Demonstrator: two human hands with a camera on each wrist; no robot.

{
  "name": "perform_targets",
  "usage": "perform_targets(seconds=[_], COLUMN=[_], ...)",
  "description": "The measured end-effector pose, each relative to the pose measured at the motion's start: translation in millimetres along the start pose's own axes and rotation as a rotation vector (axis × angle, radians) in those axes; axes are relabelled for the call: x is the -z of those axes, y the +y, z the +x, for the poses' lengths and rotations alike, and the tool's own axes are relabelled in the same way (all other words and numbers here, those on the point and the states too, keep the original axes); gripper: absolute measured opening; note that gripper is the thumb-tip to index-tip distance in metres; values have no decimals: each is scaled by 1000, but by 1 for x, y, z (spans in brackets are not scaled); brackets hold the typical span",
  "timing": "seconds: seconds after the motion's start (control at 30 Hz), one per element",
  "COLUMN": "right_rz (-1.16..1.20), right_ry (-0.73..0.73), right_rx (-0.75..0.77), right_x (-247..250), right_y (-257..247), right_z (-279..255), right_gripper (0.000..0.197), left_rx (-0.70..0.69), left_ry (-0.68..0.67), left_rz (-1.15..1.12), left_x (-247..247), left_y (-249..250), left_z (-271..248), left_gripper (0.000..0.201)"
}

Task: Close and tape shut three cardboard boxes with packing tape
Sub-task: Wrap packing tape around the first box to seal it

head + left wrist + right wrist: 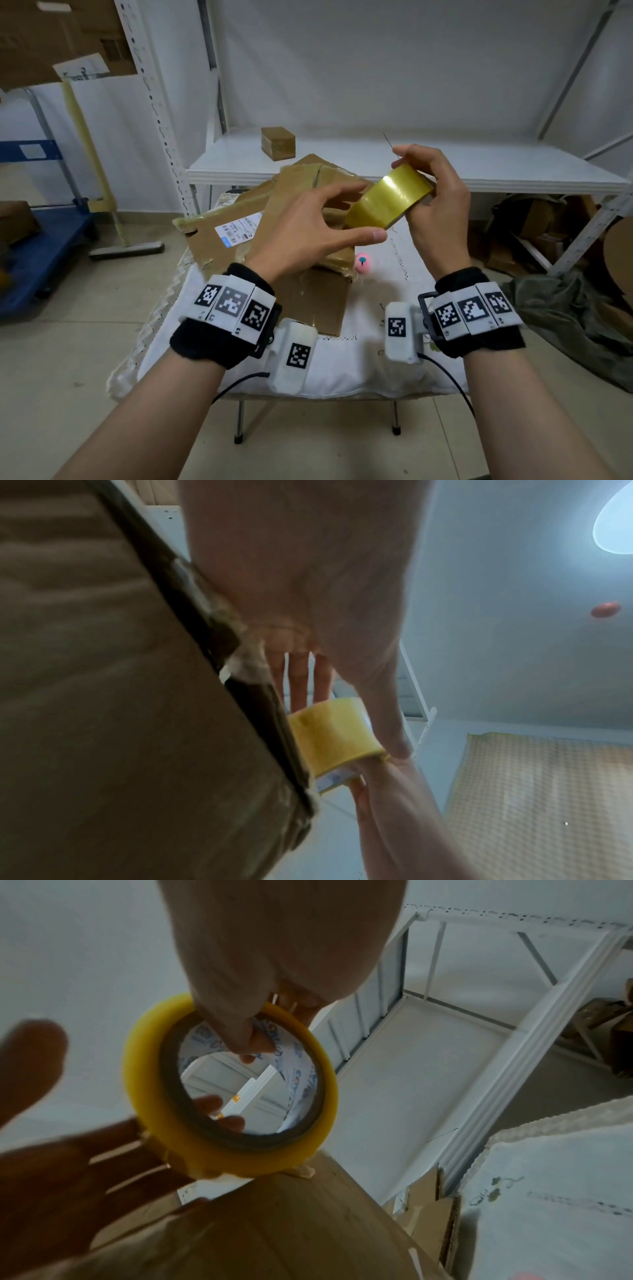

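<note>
Right hand [435,198] grips tape roll [388,197] above box [308,301].

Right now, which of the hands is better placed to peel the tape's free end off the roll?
Left, probably. The right hand grips the tape roll through its core, so it is occupied. The left hand is open, fingers spread beside the roll's outer face.

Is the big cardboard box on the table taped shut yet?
Cannot tell. The large brown cardboard box shows glossy tape already, but hands hide its seam. The right hand holds the yellow tape roll.
</note>
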State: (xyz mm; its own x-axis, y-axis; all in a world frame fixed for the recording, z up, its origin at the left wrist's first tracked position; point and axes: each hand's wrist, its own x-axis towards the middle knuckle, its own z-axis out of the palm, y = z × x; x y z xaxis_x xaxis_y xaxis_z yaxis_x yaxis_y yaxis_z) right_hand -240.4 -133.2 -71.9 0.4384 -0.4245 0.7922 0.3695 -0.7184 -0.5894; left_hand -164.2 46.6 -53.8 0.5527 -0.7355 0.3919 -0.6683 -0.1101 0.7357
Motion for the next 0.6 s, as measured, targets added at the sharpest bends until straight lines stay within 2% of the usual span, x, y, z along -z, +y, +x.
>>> perform_targets(seconds=[0.27,0.37,0.47,0.6], right_rz=[-15,42,152,206], right_ry=[3,-60,-113,-101], right_rx=[15,-105,-275,-322], right_x=[-1,1,5,9], right_y=[-4,-5,0,1], right_z=[2,1,-4,-8], right_gripper=[64,66,59,47], left_rx=[-140,-138,-137,-136], left_ry=[114,114,91,30], left_rz=[-21,-57,-64,-33], left_x=[-8,-11,-8,-2], left_y=[1,1,-4,-7], left_z=[-2,-4,-5,-7], left_gripper=[48,44,43,50])
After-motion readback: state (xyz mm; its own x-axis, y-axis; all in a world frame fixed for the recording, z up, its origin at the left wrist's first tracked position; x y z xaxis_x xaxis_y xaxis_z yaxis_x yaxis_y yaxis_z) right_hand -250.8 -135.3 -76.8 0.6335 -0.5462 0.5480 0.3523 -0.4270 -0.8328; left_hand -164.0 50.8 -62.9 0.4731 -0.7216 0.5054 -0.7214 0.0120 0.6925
